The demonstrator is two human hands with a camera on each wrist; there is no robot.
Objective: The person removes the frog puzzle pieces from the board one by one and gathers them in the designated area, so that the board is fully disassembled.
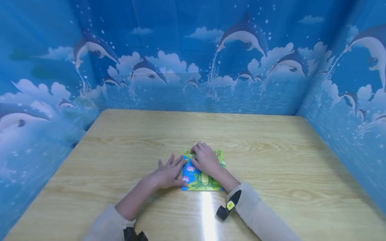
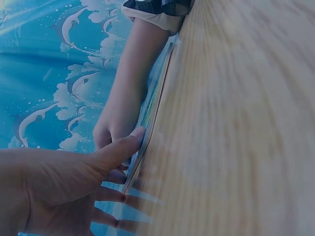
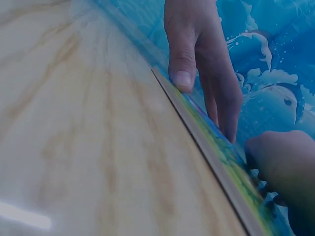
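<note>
A thin square picture board with a green frog, pink flowers and a blue patch lies flat on the table. My left hand is at its left side, fingers spread and fairly straight. Its thumb touches the lower left corner and its fingertips reach along the left edge. Over the upper half of the board rests my right hand, fingers bent and tips down on the picture. In the right wrist view the board's edge runs below both hands. I cannot tell whether the right fingers pinch anything.
The wood-grain table extends on all sides of the board. Blue dolphin-print cloth stands behind it and along both sides. A bright light reflection lies on the table in front of the board.
</note>
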